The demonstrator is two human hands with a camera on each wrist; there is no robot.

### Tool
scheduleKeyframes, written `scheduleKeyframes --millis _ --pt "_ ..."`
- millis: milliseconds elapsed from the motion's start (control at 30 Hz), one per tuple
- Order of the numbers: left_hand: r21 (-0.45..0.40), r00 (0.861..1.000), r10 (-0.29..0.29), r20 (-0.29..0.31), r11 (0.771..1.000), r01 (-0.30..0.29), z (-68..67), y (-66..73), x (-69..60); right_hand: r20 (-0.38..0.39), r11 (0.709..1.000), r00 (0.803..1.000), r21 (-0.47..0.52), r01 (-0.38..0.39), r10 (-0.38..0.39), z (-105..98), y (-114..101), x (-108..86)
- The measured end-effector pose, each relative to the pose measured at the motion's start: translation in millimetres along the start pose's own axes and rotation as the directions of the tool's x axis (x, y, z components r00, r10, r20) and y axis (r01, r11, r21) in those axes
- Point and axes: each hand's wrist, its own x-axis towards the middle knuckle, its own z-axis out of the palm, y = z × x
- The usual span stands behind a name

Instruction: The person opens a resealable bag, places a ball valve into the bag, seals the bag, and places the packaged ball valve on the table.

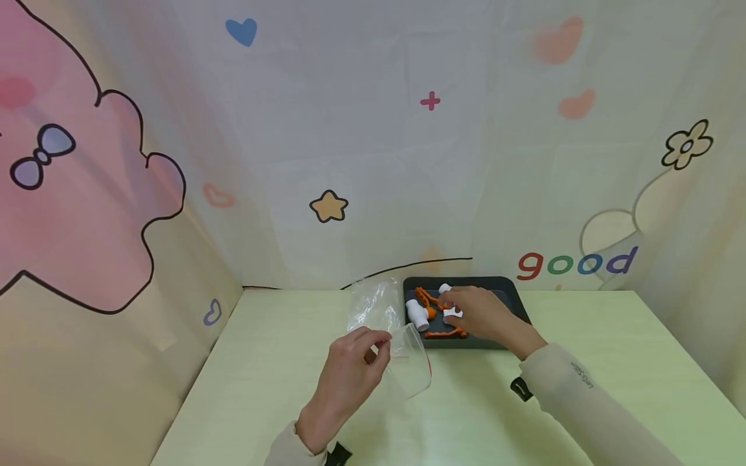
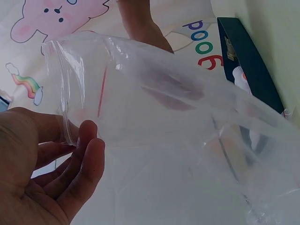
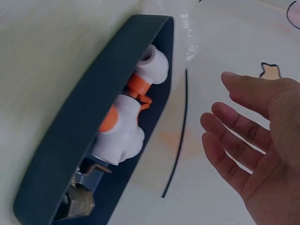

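My left hand point(image 1: 352, 362) pinches the edge of a clear plastic zip bag point(image 1: 412, 366) between thumb and fingers. In the left wrist view, the bag point(image 2: 140, 117) spreads rightward from the fingertips, with a red line near its mouth. My right hand point(image 1: 480, 314) is over the dark tray point(image 1: 486, 344), thumb and fingers apart with nothing between them in the right wrist view. Inside lie white plastic valves with orange handles; one white valve point(image 1: 417, 315) is at the left end and an orange handle point(image 1: 444, 334) along the front. A brass-coloured metal part point(image 3: 79, 201) shows too.
Crinkled clear plastic point(image 1: 373, 303) lies left of the tray; whether it is part of the held bag I cannot tell. The pale green table point(image 1: 262, 382) meets a printed curtain point(image 1: 379, 162) behind the tray.
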Motion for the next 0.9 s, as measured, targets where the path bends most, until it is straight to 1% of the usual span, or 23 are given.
scheduleKeyframes --millis 133,267,433,733,900 --pt "-0.007 1.0 -0.005 0.007 1.0 0.005 1.6 0.1 0.2 0.08 0.999 0.996 0.016 -0.05 0.048 14.3 5.6 9.8" --pt "-0.009 1.0 0.0 0.002 1.0 0.0 3.6 0.1 0.5 0.128 0.995 0.989 0.055 -0.082 0.074 29.6 8.6 19.5" --pt "-0.009 1.0 0.004 0.012 1.0 -0.004 8.1 0.5 1.7 0.137 0.991 0.987 0.094 -0.092 0.078 44.1 11.5 27.0" --pt "0.002 0.997 -0.038 0.064 0.999 0.038 9.3 1.6 3.5 0.165 0.992 0.984 0.093 -0.087 0.07 56.6 15.6 32.4" --pt "-0.002 0.997 -0.039 0.064 0.999 0.04 10.0 1.5 3.5 0.168 0.99 0.981 0.094 -0.11 0.093 65.6 15.5 36.5"
